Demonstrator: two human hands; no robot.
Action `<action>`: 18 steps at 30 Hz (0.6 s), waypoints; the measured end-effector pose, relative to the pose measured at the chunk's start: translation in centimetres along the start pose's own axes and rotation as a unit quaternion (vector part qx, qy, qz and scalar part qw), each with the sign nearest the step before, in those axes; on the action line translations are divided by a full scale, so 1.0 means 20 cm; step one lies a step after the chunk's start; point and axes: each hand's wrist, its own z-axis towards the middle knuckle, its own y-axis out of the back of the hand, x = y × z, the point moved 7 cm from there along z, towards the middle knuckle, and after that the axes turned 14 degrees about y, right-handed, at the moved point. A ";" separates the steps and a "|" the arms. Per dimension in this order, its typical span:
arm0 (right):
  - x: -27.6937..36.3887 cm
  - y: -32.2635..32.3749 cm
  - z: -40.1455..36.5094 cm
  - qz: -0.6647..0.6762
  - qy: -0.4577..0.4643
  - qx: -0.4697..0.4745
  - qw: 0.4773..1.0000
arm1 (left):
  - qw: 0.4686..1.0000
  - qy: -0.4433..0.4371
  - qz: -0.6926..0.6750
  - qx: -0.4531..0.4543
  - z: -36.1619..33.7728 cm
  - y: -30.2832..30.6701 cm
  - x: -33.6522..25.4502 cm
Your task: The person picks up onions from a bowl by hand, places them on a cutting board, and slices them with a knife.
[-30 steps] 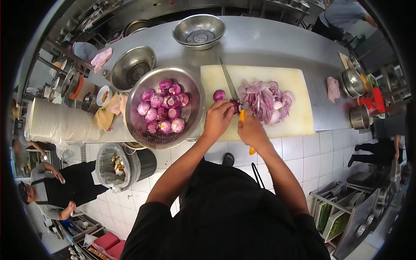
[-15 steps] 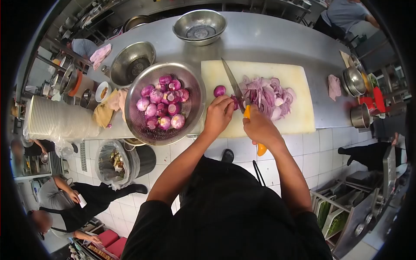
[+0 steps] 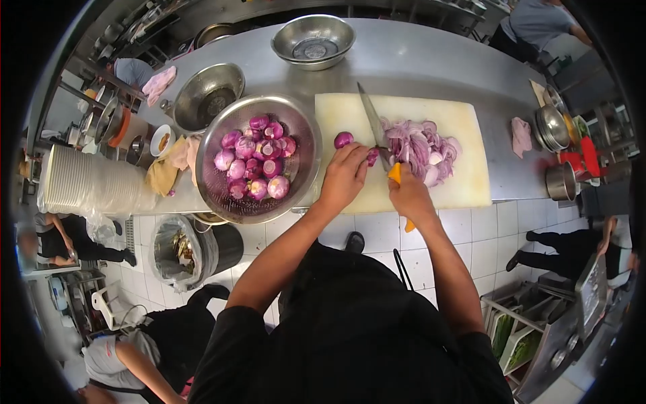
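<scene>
My right hand (image 3: 412, 200) is wrapped round the yellow handle of a kitchen knife (image 3: 369, 114), whose blade points away across the white cutting board (image 3: 464, 145). On the board my left hand (image 3: 344, 176) presses its fingers on a piece of red onion (image 3: 372, 156), beside the blade. Another onion half (image 3: 343, 139) lies just beyond those fingers. A heap of sliced red onion (image 3: 424, 151) spreads to the right of the blade. Left of the board, a perforated metal colander (image 3: 306, 148) holds several whole peeled red onions (image 3: 259, 149).
Metal bowls (image 3: 313, 40) stand at the back of the steel table (image 3: 417, 50). Stacked plastic-wrapped containers (image 3: 87, 178) are at the left, above a lined waste bin (image 3: 165, 252). A pink cloth (image 3: 521, 136) lies at the right. Other people move about on both sides.
The knife and my right hand have shifted slightly right. My left hand has flattened a little over the onion piece. At the lower left a co-worker has moved closer.
</scene>
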 end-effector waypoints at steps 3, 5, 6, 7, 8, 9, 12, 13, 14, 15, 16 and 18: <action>-0.01 0.01 0.01 0.012 0.000 -0.002 1.000 | 0.997 -0.070 0.010 0.037 0.03 -0.02 -0.11; 0.00 0.00 0.01 0.011 0.014 -0.009 1.000 | 0.994 -0.080 0.020 0.077 0.06 -0.07 -0.12; 0.00 -0.01 0.01 0.015 0.010 -0.010 1.000 | 0.992 -0.071 0.031 0.096 0.08 -0.10 -0.10; 0.00 -0.02 0.01 0.018 0.006 -0.012 1.000 | 0.991 -0.062 0.041 0.114 0.09 -0.13 -0.07; 0.01 -0.03 0.02 0.012 0.011 -0.013 1.000 | 0.991 -0.056 0.039 0.119 0.08 -0.14 -0.05; 0.02 -0.04 0.03 0.007 0.015 -0.014 1.000 | 0.990 -0.049 0.037 0.123 0.09 -0.14 -0.04; 0.01 -0.05 0.07 -0.002 0.034 -0.010 0.999 | 0.985 -0.022 0.058 0.159 0.05 -0.16 -0.05; -0.01 -0.05 0.11 0.015 0.031 -0.006 0.999 | 0.982 -0.012 0.070 0.173 0.04 -0.16 -0.06; -0.02 -0.05 0.12 0.032 0.028 0.000 0.999 | 0.977 0.006 0.095 0.190 0.03 -0.16 -0.07; -0.01 -0.04 0.12 0.033 0.028 0.003 0.999 | 0.971 0.024 0.120 0.203 0.04 -0.15 -0.08; 0.00 -0.01 0.11 0.033 0.028 0.007 0.999 | 0.965 0.042 0.145 0.215 0.04 -0.14 -0.08; 0.02 0.03 0.09 0.023 0.038 0.003 0.999 | 0.966 0.070 0.186 0.164 0.05 -0.10 -0.08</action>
